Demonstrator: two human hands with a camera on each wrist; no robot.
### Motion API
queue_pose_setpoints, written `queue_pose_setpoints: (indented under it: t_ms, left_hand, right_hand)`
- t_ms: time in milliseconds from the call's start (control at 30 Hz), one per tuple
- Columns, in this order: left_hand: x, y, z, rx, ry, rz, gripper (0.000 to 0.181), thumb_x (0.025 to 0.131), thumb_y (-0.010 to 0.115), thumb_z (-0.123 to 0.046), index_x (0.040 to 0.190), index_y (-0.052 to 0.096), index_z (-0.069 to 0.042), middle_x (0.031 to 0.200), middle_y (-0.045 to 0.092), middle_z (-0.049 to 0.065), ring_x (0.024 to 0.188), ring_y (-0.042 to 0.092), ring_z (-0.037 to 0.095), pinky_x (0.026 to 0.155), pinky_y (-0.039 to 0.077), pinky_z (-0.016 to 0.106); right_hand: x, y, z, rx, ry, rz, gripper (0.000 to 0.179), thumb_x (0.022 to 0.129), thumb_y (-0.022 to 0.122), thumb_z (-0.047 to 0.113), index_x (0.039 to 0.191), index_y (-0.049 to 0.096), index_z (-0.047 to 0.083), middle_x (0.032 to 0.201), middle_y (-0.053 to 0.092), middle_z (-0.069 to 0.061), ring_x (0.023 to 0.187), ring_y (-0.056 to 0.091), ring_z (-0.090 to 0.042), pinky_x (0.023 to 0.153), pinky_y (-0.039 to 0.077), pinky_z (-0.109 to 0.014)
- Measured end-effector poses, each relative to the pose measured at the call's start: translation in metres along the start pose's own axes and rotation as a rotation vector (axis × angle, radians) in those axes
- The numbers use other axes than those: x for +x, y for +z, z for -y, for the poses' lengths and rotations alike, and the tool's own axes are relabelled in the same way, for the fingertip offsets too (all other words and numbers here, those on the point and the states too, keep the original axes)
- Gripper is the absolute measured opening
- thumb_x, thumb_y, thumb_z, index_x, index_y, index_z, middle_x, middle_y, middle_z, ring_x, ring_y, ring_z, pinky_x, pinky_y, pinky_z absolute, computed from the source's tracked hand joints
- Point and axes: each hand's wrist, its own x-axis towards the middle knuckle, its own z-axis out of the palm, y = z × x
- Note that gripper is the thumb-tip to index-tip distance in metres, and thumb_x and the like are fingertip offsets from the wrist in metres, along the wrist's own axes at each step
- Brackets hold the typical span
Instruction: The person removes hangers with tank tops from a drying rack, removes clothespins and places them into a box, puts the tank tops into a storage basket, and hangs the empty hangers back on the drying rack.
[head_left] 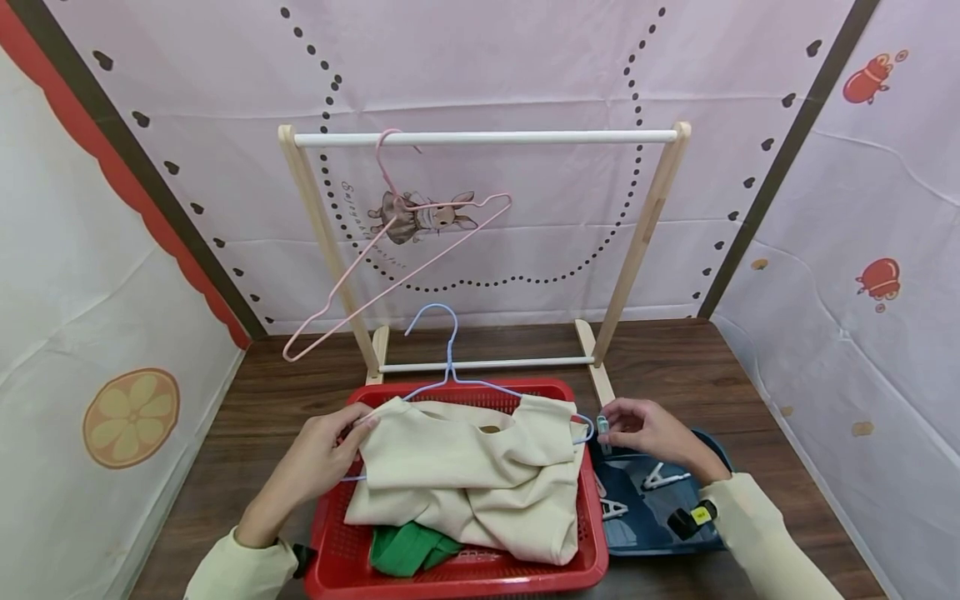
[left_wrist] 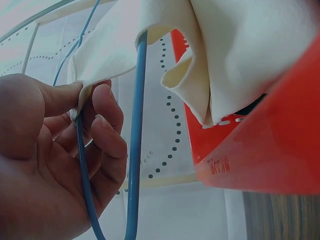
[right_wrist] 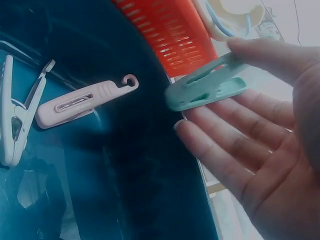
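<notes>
A cream garment [head_left: 457, 450] hangs over a blue wire hanger [head_left: 450, 363], both lying across a red basket [head_left: 596, 558]. My left hand [head_left: 318, 450] pinches the garment's left shoulder edge together with the hanger wire, as the left wrist view shows up close. My right hand [head_left: 656, 429] holds a pale green clothespin [right_wrist: 207, 82] between thumb and fingers, near the hanger's right end. Below that hand sits a dark blue bin [head_left: 660, 546] with several clothespins, among them a pale pink one [right_wrist: 85, 102] and a white one [right_wrist: 17, 115].
Behind the basket stands a rack with wooden legs and a white top bar [head_left: 487, 138]. A pink hanger [head_left: 397, 287] hangs from the bar's left part. Green cloth [head_left: 412, 548] lies in the basket's front. Printed fabric walls surround the wooden table [head_left: 247, 433].
</notes>
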Motion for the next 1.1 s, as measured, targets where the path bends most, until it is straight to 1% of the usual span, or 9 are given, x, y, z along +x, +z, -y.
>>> queue_pose_setpoints:
  t_ms: [167,400,567,733,833,1100]
  left_hand:
    - [-0.0004,-0.0010,-0.0011,-0.011,-0.005,0.005,0.011,0.102,0.057,-0.017,0.097,0.066,-0.017,0.061,0.048,-0.010,0.053,0.046,0.003,0.052,0.042,0.024]
    - [-0.0009,-0.0015,-0.0019,-0.016,-0.014,0.013,0.010,0.102,0.057,-0.017,0.097,0.066,-0.017,0.061,0.050,-0.006,0.053,0.047,0.004,0.051,0.043,0.024]
    - [-0.0007,-0.0022,-0.0023,-0.012,0.001,0.002,0.010,0.102,0.058,-0.017,0.097,0.067,-0.017,0.061,0.049,-0.009,0.053,0.046,0.003,0.051,0.042,0.024]
    - [-0.0009,-0.0023,-0.0020,-0.009,0.006,-0.006,0.010,0.101,0.058,-0.016,0.097,0.067,-0.017,0.061,0.048,-0.011,0.053,0.046,0.003,0.052,0.042,0.024]
    - [-0.0012,-0.0020,-0.0018,-0.014,-0.001,-0.002,0.009,0.101,0.058,-0.016,0.097,0.066,-0.017,0.061,0.048,-0.010,0.053,0.047,0.003,0.051,0.043,0.024]
    - [-0.0034,-0.0007,-0.0014,-0.011,-0.007,0.002,0.010,0.101,0.058,-0.017,0.097,0.067,-0.017,0.061,0.047,-0.010,0.054,0.046,0.004,0.053,0.043,0.024]
  right_hand:
    - [0.0000,-0.0004,-0.0020,-0.019,0.018,0.058,0.025,0.092,0.072,0.013,0.112,0.063,0.000,0.099,0.069,-0.012,0.087,0.065,-0.020,0.075,0.055,-0.024]
    - [0.0011,-0.0005,-0.0047,-0.052,0.058,0.066,0.029,0.091,0.074,0.017,0.112,0.064,0.001,0.097,0.069,-0.009,0.085,0.065,-0.019,0.074,0.056,-0.023]
    - [0.0018,-0.0005,-0.0059,-0.071,0.074,0.090,0.031,0.091,0.074,0.019,0.113,0.064,0.001,0.096,0.069,-0.007,0.082,0.065,-0.019,0.072,0.056,-0.024]
    - [0.0023,0.0004,-0.0077,-0.078,0.071,0.132,0.027,0.091,0.073,0.015,0.112,0.063,0.000,0.093,0.069,-0.008,0.078,0.066,-0.018,0.069,0.056,-0.025]
    - [0.0022,0.0011,-0.0083,-0.086,0.073,0.138,0.025,0.091,0.072,0.013,0.111,0.063,0.001,0.091,0.068,-0.007,0.077,0.066,-0.018,0.068,0.056,-0.025]
    - [0.0013,0.0029,-0.0061,-0.082,0.098,0.143,0.026,0.091,0.073,0.015,0.110,0.063,0.002,0.091,0.068,-0.006,0.078,0.066,-0.020,0.070,0.056,-0.024]
